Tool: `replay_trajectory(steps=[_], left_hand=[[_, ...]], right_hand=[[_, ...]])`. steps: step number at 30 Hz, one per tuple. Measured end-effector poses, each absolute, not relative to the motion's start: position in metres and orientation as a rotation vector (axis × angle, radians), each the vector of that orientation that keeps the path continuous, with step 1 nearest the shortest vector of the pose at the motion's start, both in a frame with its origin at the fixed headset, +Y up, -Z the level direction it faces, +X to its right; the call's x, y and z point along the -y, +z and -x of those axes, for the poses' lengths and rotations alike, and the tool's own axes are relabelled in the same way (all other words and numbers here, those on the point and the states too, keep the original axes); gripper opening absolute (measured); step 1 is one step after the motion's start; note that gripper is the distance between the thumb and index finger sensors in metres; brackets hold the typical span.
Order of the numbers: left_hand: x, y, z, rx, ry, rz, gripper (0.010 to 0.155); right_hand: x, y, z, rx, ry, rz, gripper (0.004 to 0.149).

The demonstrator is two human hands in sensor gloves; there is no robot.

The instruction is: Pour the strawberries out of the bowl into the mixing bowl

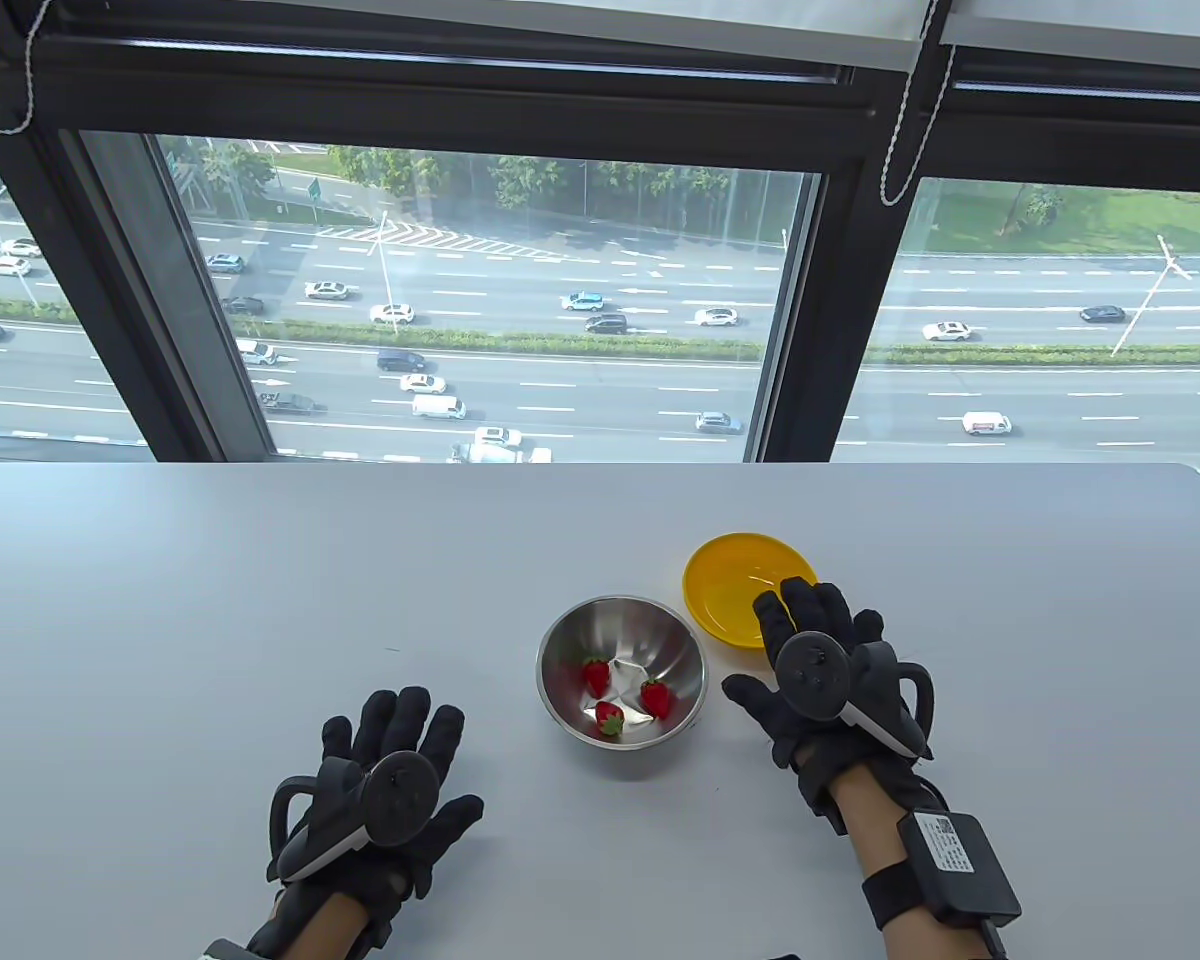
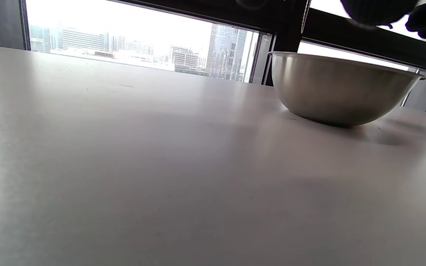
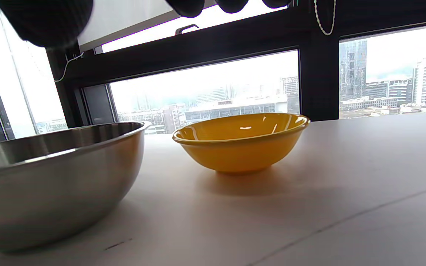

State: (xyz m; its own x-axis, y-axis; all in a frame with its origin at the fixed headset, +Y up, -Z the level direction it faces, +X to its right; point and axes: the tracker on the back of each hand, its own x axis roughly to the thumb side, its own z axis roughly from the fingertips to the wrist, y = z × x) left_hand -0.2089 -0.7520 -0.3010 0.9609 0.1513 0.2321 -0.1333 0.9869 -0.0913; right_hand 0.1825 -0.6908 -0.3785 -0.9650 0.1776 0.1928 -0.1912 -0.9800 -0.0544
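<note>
Round steel mixing bowl (image 1: 622, 668): brushed metal, reflective inside. Shallow yellow bowl (image 1: 745, 585): glossy, plastic-looking. White table (image 1: 260, 600): smooth, matt. Black gloves (image 1: 400, 780): knitted cloth.

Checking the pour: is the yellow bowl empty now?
Empty: the yellow bowl shows a bare inside, and three strawberries lie in the steel mixing bowl.

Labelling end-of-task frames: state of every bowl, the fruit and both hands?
yellow bowl: upright on the table, empty.
steel mixing bowl: upright, left of the yellow bowl, apart from it.
strawberries: three, inside the steel mixing bowl.
left hand: fingers spread, holds nothing, near the table.
right hand: fingers extended, holds nothing; fingertips overlap the yellow bowl's near rim from above, contact unclear.
</note>
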Motion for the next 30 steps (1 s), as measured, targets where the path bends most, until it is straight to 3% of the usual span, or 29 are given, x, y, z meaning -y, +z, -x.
replay_trajectory(steps=[13, 30], left_hand=[[0.752, -0.300, 0.209, 0.237, 0.144, 0.075, 0.087], [0.752, -0.300, 0.208, 0.251, 0.160, 0.082, 0.087]], right_hand=[[0.701, -0.339, -0.188, 0.042, 2.852, -0.280, 0.090], [0.722, -0.316, -0.177, -0.150, 2.865, -0.346, 0.091]])
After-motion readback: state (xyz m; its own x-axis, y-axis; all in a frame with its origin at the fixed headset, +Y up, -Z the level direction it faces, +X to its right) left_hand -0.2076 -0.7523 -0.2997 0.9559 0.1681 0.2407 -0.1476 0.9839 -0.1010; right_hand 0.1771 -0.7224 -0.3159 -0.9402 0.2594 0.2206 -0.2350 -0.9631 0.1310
